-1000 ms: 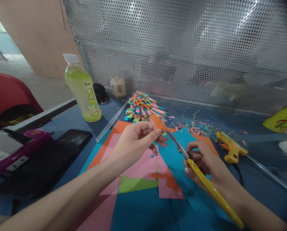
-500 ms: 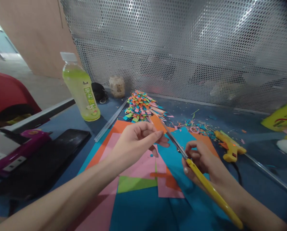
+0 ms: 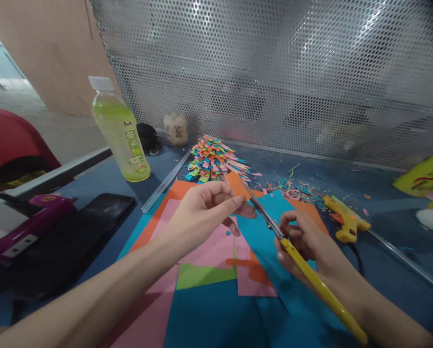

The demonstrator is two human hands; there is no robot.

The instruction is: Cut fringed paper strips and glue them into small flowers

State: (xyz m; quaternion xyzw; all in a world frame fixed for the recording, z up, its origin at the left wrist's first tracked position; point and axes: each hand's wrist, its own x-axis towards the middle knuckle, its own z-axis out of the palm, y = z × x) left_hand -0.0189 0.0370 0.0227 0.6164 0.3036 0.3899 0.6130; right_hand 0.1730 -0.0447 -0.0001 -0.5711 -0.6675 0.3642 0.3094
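Between the thumb and fingers of my left hand [image 3: 216, 205] is a small piece of orange paper [image 3: 237, 184], held up over the coloured sheets. My right hand [image 3: 305, 239] grips a pair of scissors [image 3: 310, 275] with long yellow handles. Their metal blades point up and left, lying along the right edge of the orange paper. Whether the blades are parted is hard to make out. Under both hands lie overlapping sheets of blue [image 3: 209, 314], pink [image 3: 205, 249], green and orange paper. Just behind my left hand stands a cone-shaped pile of fringed paper strips [image 3: 211, 157].
Left of the sheets are a clear ruler [image 3: 165, 182], a bottle of green drink [image 3: 120, 140], a black phone [image 3: 104, 217] and a purple device [image 3: 38, 217]. On the right, paper scraps [image 3: 299, 188] and a yellow glue gun [image 3: 347, 220] lie before a perforated metal panel [image 3: 274, 72].
The view has shifted very slightly. Both hands, the orange paper and the scissors keep almost the same position.
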